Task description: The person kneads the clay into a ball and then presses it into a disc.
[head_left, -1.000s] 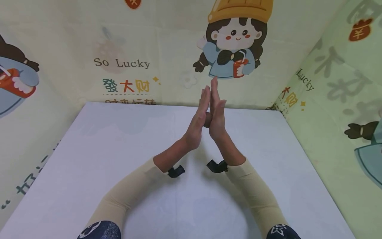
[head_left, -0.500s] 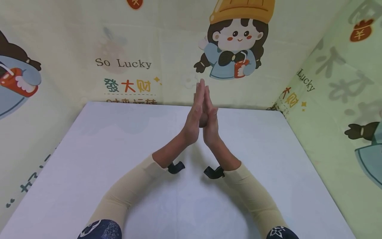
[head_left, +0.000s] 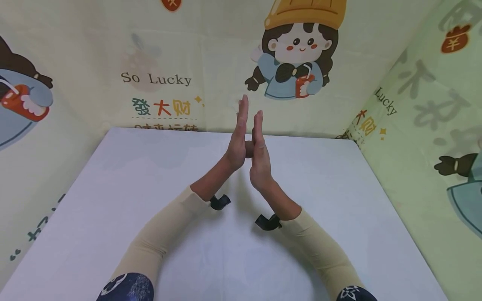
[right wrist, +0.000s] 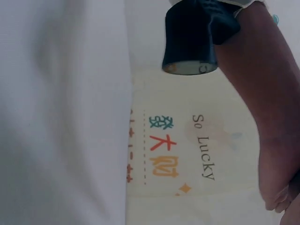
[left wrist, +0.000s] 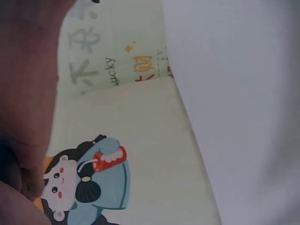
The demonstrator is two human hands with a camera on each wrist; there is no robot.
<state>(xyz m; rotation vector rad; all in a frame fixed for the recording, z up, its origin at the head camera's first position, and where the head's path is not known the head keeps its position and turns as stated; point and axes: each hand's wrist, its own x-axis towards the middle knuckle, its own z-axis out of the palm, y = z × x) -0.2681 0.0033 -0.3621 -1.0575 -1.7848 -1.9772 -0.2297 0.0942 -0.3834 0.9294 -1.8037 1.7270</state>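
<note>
Between two flat palms in the head view sits a small brown ball (head_left: 249, 149), smooth and round; its material cannot be told. My left hand (head_left: 236, 144) presses it from the left with fingers straight, pointing up and away. From the right, the palm of my right hand (head_left: 260, 161) bears against the ball, its fingers straight too. The left hand reaches slightly farther forward than the right. Both hands are raised above the white table (head_left: 180, 167). A dark rounded patch (left wrist: 9, 168) shows between the hands at the edge of the left wrist view.
Black wrist mounts (head_left: 268, 222) hang below both sleeves. Behind the table stands a cream cloth backdrop (head_left: 222, 54) with printed cartoons and lettering, which continues along the left and right sides. The table's far edge lies just behind the hands.
Both hands and the ball have shifted left. The left hand has slid forward against the right, which has drawn back; a second ago the right fingertips were farther forward. The ball stays between the palms.
</note>
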